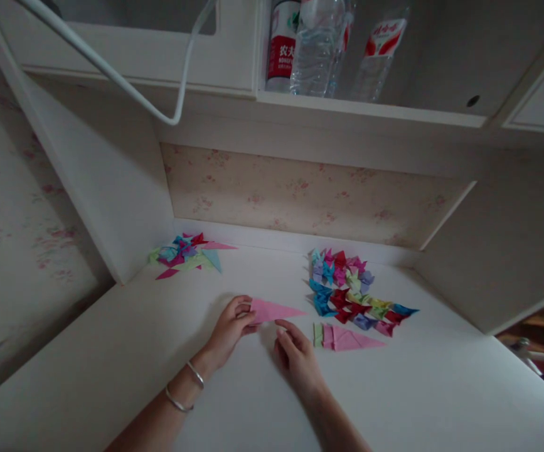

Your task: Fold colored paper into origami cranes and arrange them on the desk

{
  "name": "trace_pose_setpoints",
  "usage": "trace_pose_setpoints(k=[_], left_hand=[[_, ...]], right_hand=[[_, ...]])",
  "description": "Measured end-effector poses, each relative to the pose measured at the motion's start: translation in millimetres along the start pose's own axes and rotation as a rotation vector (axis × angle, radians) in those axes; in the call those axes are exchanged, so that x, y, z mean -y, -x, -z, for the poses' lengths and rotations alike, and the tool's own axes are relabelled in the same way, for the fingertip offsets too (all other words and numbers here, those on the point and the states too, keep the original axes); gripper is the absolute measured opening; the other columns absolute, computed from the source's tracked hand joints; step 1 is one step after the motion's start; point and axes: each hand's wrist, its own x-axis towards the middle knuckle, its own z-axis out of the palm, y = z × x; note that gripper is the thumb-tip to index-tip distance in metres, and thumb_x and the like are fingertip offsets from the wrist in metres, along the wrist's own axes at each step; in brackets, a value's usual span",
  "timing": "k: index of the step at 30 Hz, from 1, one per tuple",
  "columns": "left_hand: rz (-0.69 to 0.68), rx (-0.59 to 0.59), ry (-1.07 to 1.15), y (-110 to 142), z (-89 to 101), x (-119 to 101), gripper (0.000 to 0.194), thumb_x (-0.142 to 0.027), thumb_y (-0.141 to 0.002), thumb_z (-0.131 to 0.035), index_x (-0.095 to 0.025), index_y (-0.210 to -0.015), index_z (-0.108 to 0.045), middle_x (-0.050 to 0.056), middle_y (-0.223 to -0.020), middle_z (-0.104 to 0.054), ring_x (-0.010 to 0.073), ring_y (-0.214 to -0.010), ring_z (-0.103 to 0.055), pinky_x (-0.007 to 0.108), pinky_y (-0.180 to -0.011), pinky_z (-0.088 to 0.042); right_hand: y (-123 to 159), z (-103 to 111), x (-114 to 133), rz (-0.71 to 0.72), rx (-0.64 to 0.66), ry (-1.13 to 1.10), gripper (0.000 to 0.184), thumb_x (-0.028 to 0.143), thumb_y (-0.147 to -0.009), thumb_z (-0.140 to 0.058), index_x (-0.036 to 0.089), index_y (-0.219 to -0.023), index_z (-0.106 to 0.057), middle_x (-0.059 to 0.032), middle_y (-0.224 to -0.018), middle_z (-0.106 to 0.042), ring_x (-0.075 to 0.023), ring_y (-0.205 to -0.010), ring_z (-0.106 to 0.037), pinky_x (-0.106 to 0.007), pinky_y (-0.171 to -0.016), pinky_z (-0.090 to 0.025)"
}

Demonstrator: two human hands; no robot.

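A pink folded paper (274, 310), long and tapering to a point on the right, is held just above the white desk. My left hand (228, 329) grips its wide left end between thumb and fingers. Close below the paper is my right hand (297, 358), its fingers curled in and the index fingertip at the paper's lower edge. I see nothing inside the right hand's curled fingers. To the right lies a second pink folded paper (354, 339), flat on the desk, with a narrow light green folded piece (318, 335) at its left end.
Small colourful folded papers (340, 270) stand in rows at the back right. A loose heap of folded papers (184, 254) lies at the back left. Plastic bottles (316, 50) fill part of the shelf above, and a white cable (125, 85) hangs at the upper left.
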Motion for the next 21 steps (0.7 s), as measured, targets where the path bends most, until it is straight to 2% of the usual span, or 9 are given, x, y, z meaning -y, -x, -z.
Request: trace_pose_setpoints(k=[4, 9, 12, 16, 21], left_hand=[[0.079, 0.111, 0.085, -3, 3.4, 2, 0.032, -0.023, -0.069, -0.073, -0.018, -0.098, -0.062, 0.006, -0.098, -0.065, 0.0155, -0.084, -0.064, 0.026, -0.07, -0.054], [0.169, 0.213, 0.15, -3, 10.0, 0, 0.022, -0.021, -0.072, -0.07, -0.017, -0.093, -0.064, 0.006, -0.092, -0.067, 0.0139, -0.077, -0.064, 0.026, -0.071, -0.055], [0.169, 0.167, 0.124, -3, 13.4, -1, 0.017, -0.024, -0.074, -0.069, -0.017, -0.089, -0.064, 0.004, -0.087, -0.066, 0.0146, -0.075, -0.064, 0.028, -0.067, -0.057], [0.172, 0.095, 0.069, -4, 15.6, 0, 0.019, -0.028, -0.075, -0.068, -0.017, -0.09, -0.064, 0.003, -0.085, -0.065, 0.0144, -0.072, -0.064, 0.027, -0.061, -0.057], [0.146, 0.013, 0.102, -6, 15.6, 0, 0.024, -0.028, -0.072, -0.071, -0.017, -0.092, -0.063, 0.003, -0.091, -0.063, 0.0141, -0.07, -0.064, 0.029, -0.063, -0.059]], right_hand=[[-3, -1, 4, -0.051, -0.076, 0.019, 0.048, 0.061, -0.078, -0.057, 0.014, -0.087, -0.063, 0.005, -0.049, -0.048, -0.0057, -0.037, -0.033, -0.019, -0.037, -0.021], [-6, 1, 4, -0.039, -0.062, 0.027, 0.045, 0.058, -0.077, -0.06, 0.015, -0.065, -0.058, 0.0042, -0.047, -0.046, -0.0055, -0.038, -0.032, -0.02, -0.038, -0.02], [-1, 1, 6, -0.012, -0.02, 0.046, 0.041, 0.053, -0.076, -0.062, 0.015, -0.063, -0.058, 0.0049, -0.046, -0.042, -0.0062, -0.04, -0.031, -0.021, -0.04, -0.02], [7, 0, 8, 0.039, 0.063, 0.099, 0.03, 0.044, -0.078, -0.064, 0.015, -0.086, -0.062, 0.0045, -0.056, -0.047, -0.0075, -0.047, -0.035, -0.021, -0.044, -0.023], [6, 0, -2, 0.003, 0.092, 0.216, 0.041, 0.05, -0.078, -0.063, 0.015, -0.059, -0.053, 0.0052, -0.048, -0.04, -0.0068, -0.045, -0.032, -0.022, -0.043, -0.02]])
